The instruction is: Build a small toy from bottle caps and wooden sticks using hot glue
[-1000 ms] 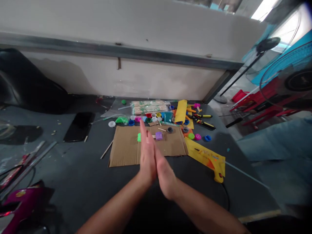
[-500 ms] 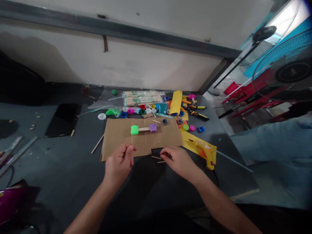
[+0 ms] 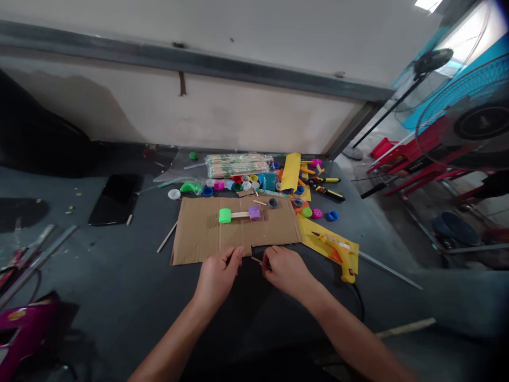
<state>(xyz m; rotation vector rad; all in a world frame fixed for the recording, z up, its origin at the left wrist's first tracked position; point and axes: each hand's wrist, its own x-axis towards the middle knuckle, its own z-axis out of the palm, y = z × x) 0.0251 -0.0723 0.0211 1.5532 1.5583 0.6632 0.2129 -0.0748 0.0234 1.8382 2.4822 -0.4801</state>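
Note:
My left hand (image 3: 218,273) is closed just past the front edge of the cardboard sheet (image 3: 194,233), thumb pressed on the fingers. Whatever its pinch holds, if anything, is hidden. To its right, my right hand (image 3: 287,268) has its fingers closed at the end of a thin wooden stick (image 3: 256,260), which pokes out towards the left hand. On the cardboard lies a flat wooden stick (image 3: 239,215) joining a green bottle cap (image 3: 225,215) and a purple bottle cap (image 3: 254,213). Neither hand touches these.
A yellow glue gun (image 3: 340,252) lies on yellow card at the right. Behind the cardboard are loose bottle caps (image 3: 207,191), packed wooden sticks (image 3: 236,165) and black-and-yellow pliers (image 3: 328,191). At left lies a black phone (image 3: 114,200). A fan (image 3: 483,122) stands at far right.
My left hand has moved right, closer to my right hand. The right fingers have closed over one of the two short sticks lying there. The view has shifted slightly.

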